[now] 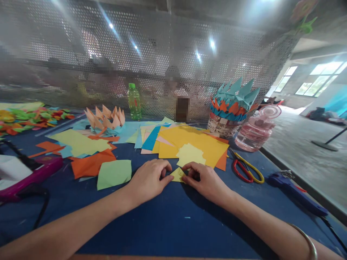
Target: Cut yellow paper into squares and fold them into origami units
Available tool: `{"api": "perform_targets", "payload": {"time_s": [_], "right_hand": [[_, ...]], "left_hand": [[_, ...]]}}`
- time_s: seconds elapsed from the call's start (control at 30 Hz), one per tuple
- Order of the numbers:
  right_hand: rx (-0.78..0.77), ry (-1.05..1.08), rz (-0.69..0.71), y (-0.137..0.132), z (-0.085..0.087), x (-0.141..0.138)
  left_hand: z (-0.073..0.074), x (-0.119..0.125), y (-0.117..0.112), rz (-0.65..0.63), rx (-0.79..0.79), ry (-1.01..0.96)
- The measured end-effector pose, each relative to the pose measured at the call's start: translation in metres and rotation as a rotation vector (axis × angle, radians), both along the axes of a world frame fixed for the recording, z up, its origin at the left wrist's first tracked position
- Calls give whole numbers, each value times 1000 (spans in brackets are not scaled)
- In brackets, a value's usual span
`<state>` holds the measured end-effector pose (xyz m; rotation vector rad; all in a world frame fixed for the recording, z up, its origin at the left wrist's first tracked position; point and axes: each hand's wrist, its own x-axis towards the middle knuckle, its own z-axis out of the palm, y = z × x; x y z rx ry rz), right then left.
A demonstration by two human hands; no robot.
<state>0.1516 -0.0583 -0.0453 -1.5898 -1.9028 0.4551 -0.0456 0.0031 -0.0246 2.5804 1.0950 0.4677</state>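
A small folded piece of yellow paper [177, 175] sits on the blue tabletop [162, 224] between my hands. My left hand [150, 178] pinches its left end, and my right hand [202, 177] grips its right corner. Just beyond lie a pale yellow paper scrap [190, 154] and a stack of yellow sheets [195, 139]. A pale green square of paper [114, 174] lies left of my left hand. An orange paper sheet [92, 164] lies beyond that square.
Red-and-yellow-handled scissors [245, 169] and a blue glue gun [296, 193] lie right. A magenta appliance [32, 177] sits left with a black cord. Farther back stand folded paper pieces [104, 117], a paper crown [233, 99], a pink bottle [255, 131], and a green bottle [134, 102].
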Motion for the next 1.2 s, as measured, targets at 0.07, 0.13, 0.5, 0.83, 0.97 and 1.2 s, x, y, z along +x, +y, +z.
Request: {"api": "perform_targets", "payload": {"time_s": [0.07,0.13,0.5,0.83,0.97,1.2], "right_hand": [[-7,0,4,0,0,0],[-8,1,12,0,1,1],[93,16,81,-1,3,0],[443,2,144,-8,11,0],[478,-33,154,-10,12,-1],[515,-183,276,-13,13,0]], "left_hand": [[-2,0,1,-22,9,-12],[-4,0,3,-49,21,-25],[1,0,2,-94,-114,-120],[12,-2,6,-111,-914,-503],[13,-2,5,-50,-1070,-580],[11,-1,4,4,-1072,-614]]}}
